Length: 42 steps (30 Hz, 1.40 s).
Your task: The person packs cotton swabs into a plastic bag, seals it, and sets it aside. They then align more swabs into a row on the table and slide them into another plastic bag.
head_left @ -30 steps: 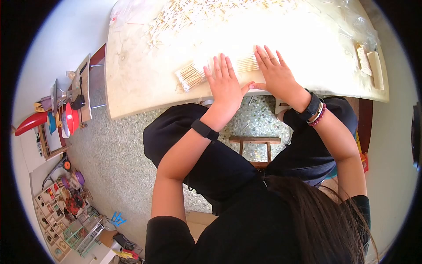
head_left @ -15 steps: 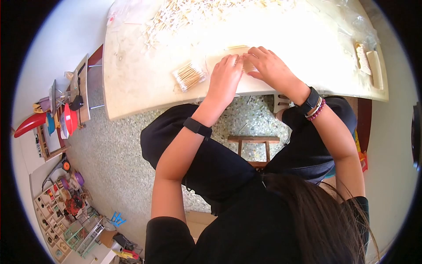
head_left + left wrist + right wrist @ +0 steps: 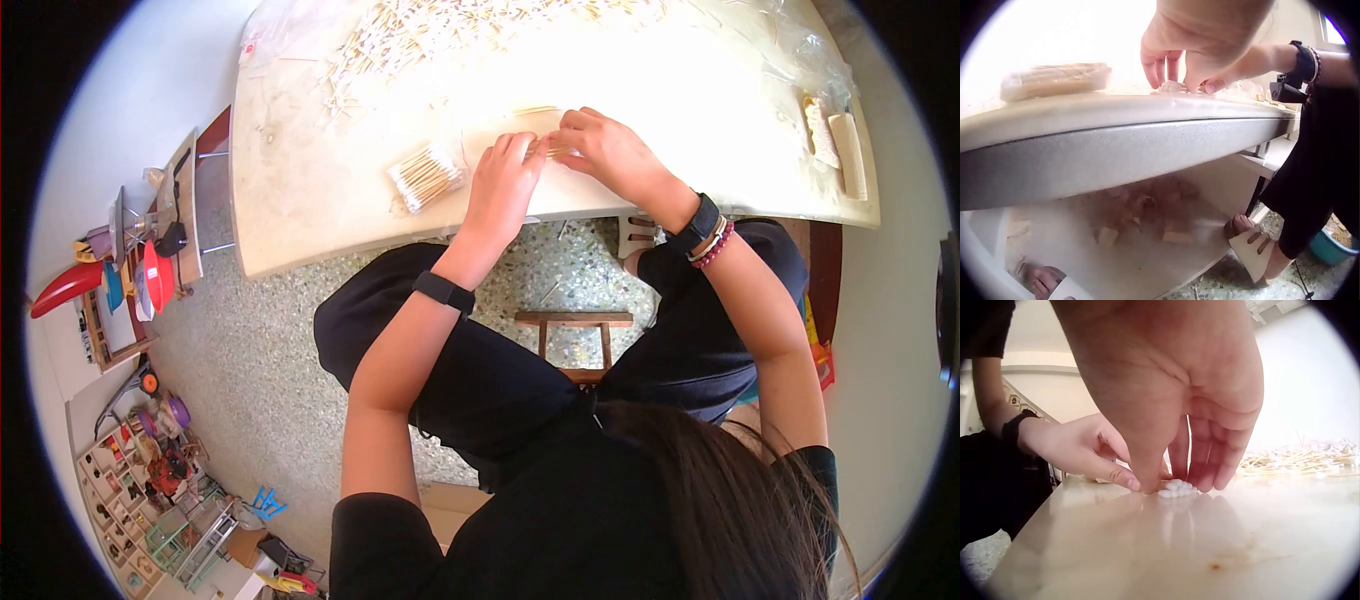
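Both hands meet at the table's near edge around a small bundle of cotton swabs (image 3: pixel 550 152). My right hand (image 3: pixel 618 155) grips one end, its thumb on the near side and its fingers on the far side; in the right wrist view the white cotton tips (image 3: pixel 1177 489) show between them, low over the tabletop. At the other end my left hand (image 3: pixel 503 185) holds the bundle between thumb and curled fingers. Most of the sticks are hidden by the hands. Left of them lies a clear flat pack of cotton swabs (image 3: pixel 427 178), also seen in the left wrist view as a pack (image 3: pixel 1057 81).
A large heap of loose cotton swabs (image 3: pixel 400 45) spreads over the far side of the table (image 3: pixel 300 200). A few stray swabs (image 3: pixel 536 109) lie just beyond the hands. Clear plastic (image 3: pixel 800 60) and a pale block (image 3: pixel 848 155) are at the right end.
The hands were flat with fingers spread beside the swabs; they have since drawn together and curled round the bundle. A few swabs stay behind on the table. The flat pack stays put.
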### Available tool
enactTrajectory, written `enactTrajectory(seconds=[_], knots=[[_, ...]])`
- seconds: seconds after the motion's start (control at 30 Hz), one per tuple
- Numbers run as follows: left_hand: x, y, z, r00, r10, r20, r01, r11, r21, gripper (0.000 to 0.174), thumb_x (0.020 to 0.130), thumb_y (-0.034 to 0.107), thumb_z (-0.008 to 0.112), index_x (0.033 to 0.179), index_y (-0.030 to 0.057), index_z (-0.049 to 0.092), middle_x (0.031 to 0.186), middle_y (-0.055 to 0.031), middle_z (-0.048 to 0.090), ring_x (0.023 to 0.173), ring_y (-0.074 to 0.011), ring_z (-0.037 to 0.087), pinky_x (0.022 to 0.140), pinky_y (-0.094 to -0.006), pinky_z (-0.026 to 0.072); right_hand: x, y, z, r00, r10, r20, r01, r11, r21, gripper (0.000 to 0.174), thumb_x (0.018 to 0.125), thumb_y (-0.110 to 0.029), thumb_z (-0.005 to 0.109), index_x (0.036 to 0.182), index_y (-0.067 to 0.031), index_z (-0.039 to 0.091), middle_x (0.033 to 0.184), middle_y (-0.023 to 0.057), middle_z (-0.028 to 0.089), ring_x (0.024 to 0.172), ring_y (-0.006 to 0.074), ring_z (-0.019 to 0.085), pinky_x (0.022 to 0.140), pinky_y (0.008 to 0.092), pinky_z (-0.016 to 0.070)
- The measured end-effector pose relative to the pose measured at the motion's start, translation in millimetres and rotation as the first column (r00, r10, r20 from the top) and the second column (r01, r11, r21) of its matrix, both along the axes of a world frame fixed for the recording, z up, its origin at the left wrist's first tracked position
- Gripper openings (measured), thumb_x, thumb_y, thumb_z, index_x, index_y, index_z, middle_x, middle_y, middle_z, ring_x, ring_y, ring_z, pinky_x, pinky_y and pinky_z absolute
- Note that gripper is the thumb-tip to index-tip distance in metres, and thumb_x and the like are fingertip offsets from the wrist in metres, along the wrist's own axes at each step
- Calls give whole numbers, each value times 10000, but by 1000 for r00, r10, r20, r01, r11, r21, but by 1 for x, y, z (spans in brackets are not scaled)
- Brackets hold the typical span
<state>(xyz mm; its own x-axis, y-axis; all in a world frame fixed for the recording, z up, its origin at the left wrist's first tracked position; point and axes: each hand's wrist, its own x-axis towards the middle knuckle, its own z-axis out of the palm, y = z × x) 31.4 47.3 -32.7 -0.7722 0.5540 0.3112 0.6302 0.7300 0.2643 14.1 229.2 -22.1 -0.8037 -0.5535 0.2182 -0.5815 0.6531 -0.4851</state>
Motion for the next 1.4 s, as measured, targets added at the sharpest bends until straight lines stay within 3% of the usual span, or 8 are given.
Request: enactTrajectory(seconds=[0.2,0.47,0.67,1.0,1.07,1.17,1.3,1.4], knots=[[1,0,-6,999,5,-35,-4,1000,26,295,755,32,560,1045,29,611,991,-94,548,930,-247,538,773,-336,456,-2,0,-5,1000,10,-24,-9,1000,12,132,727,-113,628,833,-39,607,827,69,538,844,246,533,743,343,475],[-2,1,-6,997,30,77,-40,989,140,194,764,20,580,944,18,654,927,-112,540,886,-250,538,746,-323,473,-4,-2,-8,998,22,-54,-21,1000,17,121,713,-107,629,779,-30,562,811,91,536,827,251,538,735,348,472],[-4,1,-6,998,-4,61,-6,984,176,163,763,9,593,910,12,663,903,-119,540,843,-255,548,725,-325,473,-3,-4,-8,999,3,-34,-1,999,42,121,722,-115,618,774,-24,557,813,100,546,834,257,542,742,350,471],[1,3,-4,984,42,171,-65,989,131,214,798,51,575,1002,36,641,916,-110,535,870,-242,548,721,-314,475,-3,-3,-8,1000,-14,12,13,993,115,86,744,-96,594,799,-32,606,821,119,575,809,273,570,730,367,476],[0,3,-6,1000,-6,-5,6,991,134,130,799,78,584,890,3,639,851,-84,514,820,-215,527,667,-318,479,0,-4,-7,1000,-23,-17,25,994,105,69,743,-76,582,791,-30,601,819,128,577,786,279,579,713,366,480],[-1,3,-7,1000,-10,4,9,991,130,135,799,76,580,889,-9,636,844,-80,511,823,-213,523,671,-317,481,-2,-5,-4,999,-42,23,36,975,219,145,723,-76,636,831,-20,556,831,102,550,825,270,558,734,353,468],[1,4,-5,1000,5,21,-8,989,148,142,789,67,583,891,-16,635,837,-78,507,821,-211,521,674,-313,480,1,-10,-2,994,-91,60,75,968,241,161,719,-69,638,828,-19,530,828,110,545,829,273,554,735,353,469],[1,3,-5,1000,-17,-21,19,992,124,149,779,57,583,899,-14,636,832,-76,504,818,-209,519,677,-313,478,2,-10,-4,997,-66,-50,75,974,213,95,722,-57,590,808,-25,568,793,125,570,771,262,577,695,338,492]])
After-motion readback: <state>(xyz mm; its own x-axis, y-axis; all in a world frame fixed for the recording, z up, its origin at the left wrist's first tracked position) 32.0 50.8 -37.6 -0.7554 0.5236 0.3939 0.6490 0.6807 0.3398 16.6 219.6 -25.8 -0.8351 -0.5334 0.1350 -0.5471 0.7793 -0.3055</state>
